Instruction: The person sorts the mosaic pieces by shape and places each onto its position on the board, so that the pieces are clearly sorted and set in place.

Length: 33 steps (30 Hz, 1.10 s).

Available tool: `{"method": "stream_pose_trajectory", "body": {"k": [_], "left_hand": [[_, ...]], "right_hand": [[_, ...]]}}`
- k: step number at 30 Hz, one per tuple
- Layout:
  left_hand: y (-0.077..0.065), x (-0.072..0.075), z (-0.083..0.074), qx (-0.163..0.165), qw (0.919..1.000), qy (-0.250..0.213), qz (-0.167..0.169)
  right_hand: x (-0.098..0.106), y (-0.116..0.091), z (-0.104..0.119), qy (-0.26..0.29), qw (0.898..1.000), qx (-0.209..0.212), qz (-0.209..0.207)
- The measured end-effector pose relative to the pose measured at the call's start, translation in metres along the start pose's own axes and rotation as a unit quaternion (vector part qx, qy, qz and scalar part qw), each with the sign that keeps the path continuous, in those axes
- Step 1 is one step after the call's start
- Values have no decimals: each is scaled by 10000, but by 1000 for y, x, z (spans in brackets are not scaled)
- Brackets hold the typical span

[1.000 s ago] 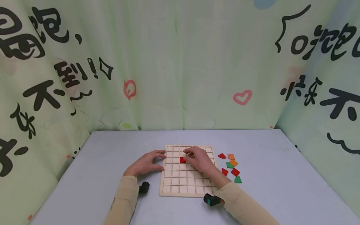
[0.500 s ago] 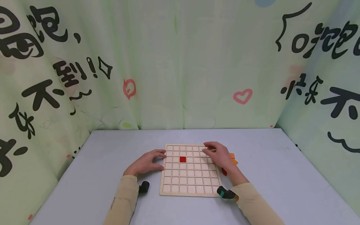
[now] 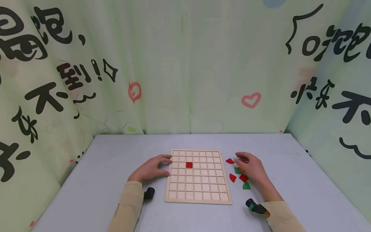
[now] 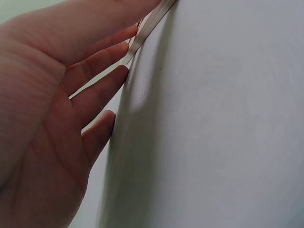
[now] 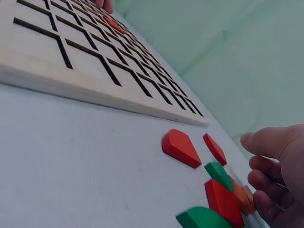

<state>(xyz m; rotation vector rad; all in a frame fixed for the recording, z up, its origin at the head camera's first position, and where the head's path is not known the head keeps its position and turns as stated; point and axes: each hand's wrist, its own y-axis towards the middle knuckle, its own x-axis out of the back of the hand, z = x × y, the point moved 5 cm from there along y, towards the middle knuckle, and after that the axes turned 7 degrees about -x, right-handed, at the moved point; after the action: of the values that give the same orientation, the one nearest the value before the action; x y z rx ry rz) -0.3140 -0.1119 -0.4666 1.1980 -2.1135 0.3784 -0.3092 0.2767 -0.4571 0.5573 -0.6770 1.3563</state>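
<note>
A pale wooden grid board (image 3: 198, 202) lies on the table, with a red square tile (image 3: 189, 165) in one of its cells. Along the board's left edge rests my left hand (image 3: 151, 167), its fingers and thumb spread; the left wrist view shows the fingertips (image 4: 122, 71) right at the edge. To the right of the board, my right hand (image 3: 252, 166) hovers over loose pieces with bent fingers and nothing visible in them. Beneath it, orange pieces (image 5: 242, 195) are partly hidden, beside a red square piece (image 5: 223, 202) and a green piece (image 5: 219, 175).
Nearer the board lie two red rounded pieces, one at the front (image 3: 233, 177) and one farther back (image 3: 230, 160). A green rounded piece (image 3: 246, 185) is closest to the front. Patterned curtains (image 3: 188, 80) surround the white table (image 3: 130, 141).
My right hand has moved right, off the board, to above the loose pieces, leaving the red square tile uncovered in its cell. The left hand stays at the board's left edge.
</note>
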Motion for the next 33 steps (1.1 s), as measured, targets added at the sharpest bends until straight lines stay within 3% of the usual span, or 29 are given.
{"method": "stream_pose_trajectory", "body": {"k": [10, 20, 33], "left_hand": [[1, 0, 0, 19, 10000, 21, 37], [1, 1, 0, 44, 10000, 0, 18], [1, 0, 0, 99, 9999, -23, 35]], "right_hand": [[21, -7, -16, -65, 9996, 62, -277], [21, -9, -29, -183, 9997, 62, -178], [22, -19, -26, -503, 9987, -30, 0]]}}
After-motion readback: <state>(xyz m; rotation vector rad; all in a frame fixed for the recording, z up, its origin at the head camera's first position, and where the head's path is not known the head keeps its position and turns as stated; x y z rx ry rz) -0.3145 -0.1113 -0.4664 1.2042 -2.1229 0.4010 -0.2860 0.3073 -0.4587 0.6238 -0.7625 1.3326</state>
